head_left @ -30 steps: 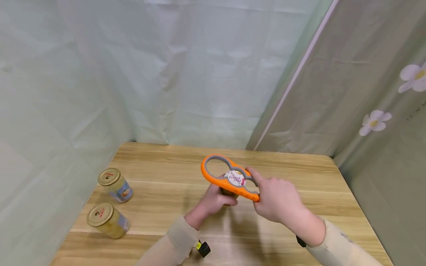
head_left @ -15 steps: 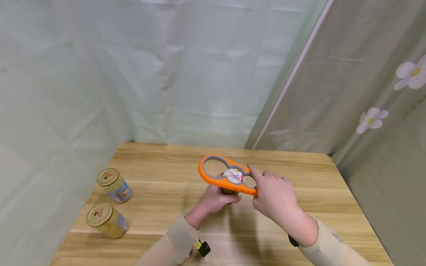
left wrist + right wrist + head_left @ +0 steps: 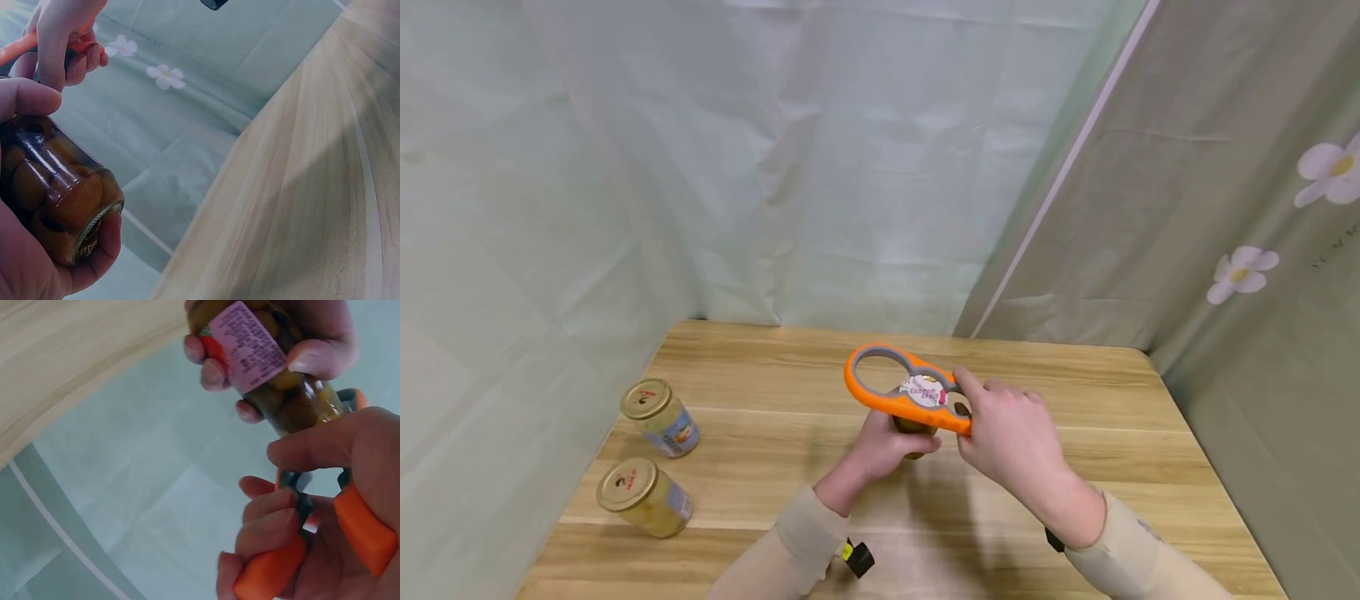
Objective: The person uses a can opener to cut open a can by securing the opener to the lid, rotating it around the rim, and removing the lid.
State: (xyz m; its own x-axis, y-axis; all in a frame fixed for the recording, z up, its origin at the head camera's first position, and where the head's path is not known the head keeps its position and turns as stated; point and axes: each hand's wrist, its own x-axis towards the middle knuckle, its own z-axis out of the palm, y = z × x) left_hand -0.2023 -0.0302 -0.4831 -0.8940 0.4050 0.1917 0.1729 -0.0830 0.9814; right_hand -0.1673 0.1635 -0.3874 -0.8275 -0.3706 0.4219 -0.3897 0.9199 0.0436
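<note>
My left hand (image 3: 883, 446) grips a glass jar (image 3: 59, 187) of brownish round fruit, fingers wrapped round its body above the table. A pink printed label (image 3: 247, 347) shows on the jar's side in the right wrist view. Over the jar's top sits an orange and grey jar opener (image 3: 880, 402) with several ring openings; the jar's printed lid (image 3: 925, 390) shows through a middle ring. My right hand (image 3: 1011, 433) holds the opener's right end, its fingers curled round the orange handle (image 3: 365, 531). The largest ring, at the left, has nothing in it.
Two jars with gold lids stand at the table's left side, a rear jar (image 3: 661, 417) and a front jar (image 3: 646, 497). The wooden table (image 3: 1112, 467) meets pale curtains (image 3: 850, 167) behind and at both sides.
My right hand and the opener have shifted slightly left. The opener has turned a little on the jar, its right end swinging away from me. The left hand stays nearly in place.
</note>
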